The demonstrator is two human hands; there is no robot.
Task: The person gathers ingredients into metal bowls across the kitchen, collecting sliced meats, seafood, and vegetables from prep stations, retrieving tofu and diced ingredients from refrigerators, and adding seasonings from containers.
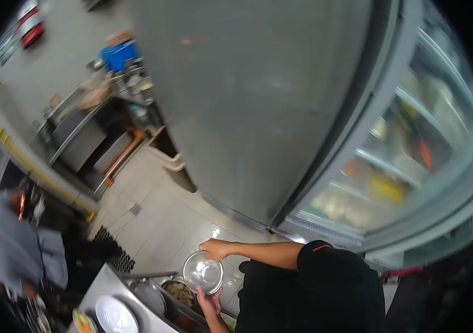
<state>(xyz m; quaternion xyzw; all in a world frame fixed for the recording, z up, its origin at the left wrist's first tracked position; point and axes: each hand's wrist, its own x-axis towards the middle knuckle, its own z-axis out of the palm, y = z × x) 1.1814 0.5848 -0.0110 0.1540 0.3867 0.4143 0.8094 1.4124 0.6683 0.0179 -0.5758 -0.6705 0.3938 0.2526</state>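
Note:
A round, shiny bowl (195, 270) is held over the drawer-like containers beside the counter; whether it is glass or steel I cannot tell. My right hand (215, 249), at the end of an outstretched arm, grips its far rim. From below, my left hand (209, 302) holds the opposite edge, thumb and fingers at the rim. No contents are visible in the bowl. Just left of it, a round container (180, 293) holds pale, chunky food.
A steel counter (100, 286) carries a white plate (115, 314) and a dish of colourful food (84, 322). A co-worker in grey (17, 238) stands at the left. A tall steel cabinet (270, 111) and a glass-door fridge (392, 150) rise opposite. A bin (172, 161) stands on the tiled floor.

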